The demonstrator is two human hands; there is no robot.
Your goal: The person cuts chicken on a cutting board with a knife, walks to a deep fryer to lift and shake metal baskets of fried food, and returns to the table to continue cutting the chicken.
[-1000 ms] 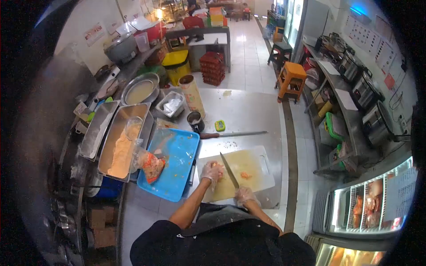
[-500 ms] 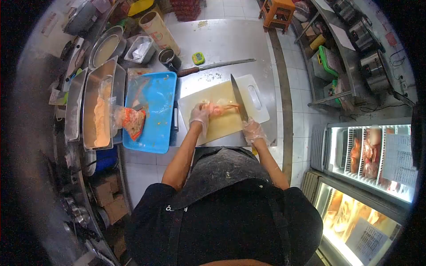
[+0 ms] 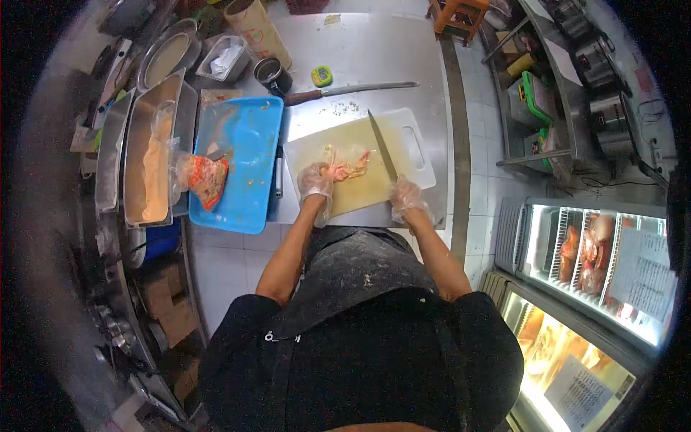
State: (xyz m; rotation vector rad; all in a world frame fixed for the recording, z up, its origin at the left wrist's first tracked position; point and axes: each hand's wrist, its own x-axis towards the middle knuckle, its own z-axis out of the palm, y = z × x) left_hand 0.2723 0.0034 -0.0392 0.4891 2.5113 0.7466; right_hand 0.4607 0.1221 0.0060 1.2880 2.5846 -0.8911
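On the white cutting board [image 3: 420, 167] lies a pale pink piece of raw meat [image 3: 347, 170], spread in an uneven strip. My left hand [image 3: 315, 181], in a clear plastic glove, has its fingers closed on the meat's left end. In my right hand [image 3: 409, 199], also gloved, is the handle of a long knife [image 3: 383, 147]. Its blade points away from me and slightly left, over the board, to the right of the meat. The gloved fingers hide the knife handle.
Left of the board are a blue tray [image 3: 248, 173] with a bag of red and white pieces [image 3: 207, 181] and a metal bin of orange powder [image 3: 157, 173]. Beyond the board lie a long rod-like tool [image 3: 353, 89], a green timer [image 3: 322, 75] and a dark cup [image 3: 271, 74].
The knife has moved slightly left and away from the meat's right end. The meat now lies more crumpled and spread. My left hand has shifted a little left on it. The whole view has shifted slightly.
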